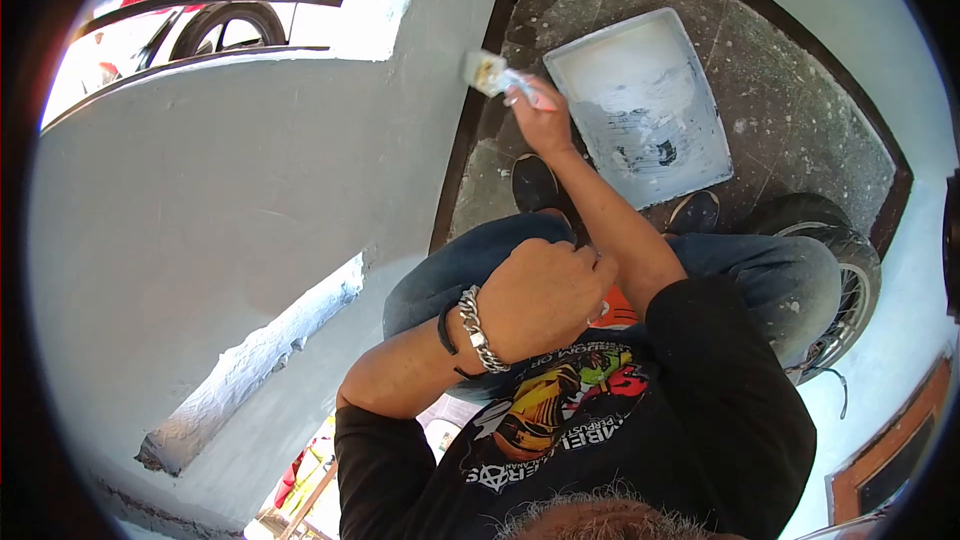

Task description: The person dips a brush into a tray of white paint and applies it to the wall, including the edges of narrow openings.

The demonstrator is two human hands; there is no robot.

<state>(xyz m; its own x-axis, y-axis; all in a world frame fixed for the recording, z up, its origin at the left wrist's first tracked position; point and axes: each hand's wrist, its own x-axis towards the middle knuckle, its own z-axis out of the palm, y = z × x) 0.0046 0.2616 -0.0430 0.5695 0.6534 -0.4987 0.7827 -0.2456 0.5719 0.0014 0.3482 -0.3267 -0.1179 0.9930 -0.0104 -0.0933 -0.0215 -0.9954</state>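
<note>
My right hand [543, 118] is closed around the handle of a paintbrush [487, 73]. The brush's paint-covered bristles point left, beside the grey wall [250, 170] and its dark lower border. Just right of this hand, a white tray [650, 105] with whitish, wet-looking residue and dark patches lies on the floor. My left hand [550, 295], with a chain bracelet [478, 330] at its wrist, is curled closed over my lap near my right forearm. Its palm side is hidden.
The dark tiled floor [755, 70] is speckled with paint. A spoked wheel [855, 290] stands beside my bent knee at the right. An upper wall opening shows another wheel [232, 30] outside; a lower slot [260, 355] cuts through the wall. A brown wooden frame [845, 495] sits lower right.
</note>
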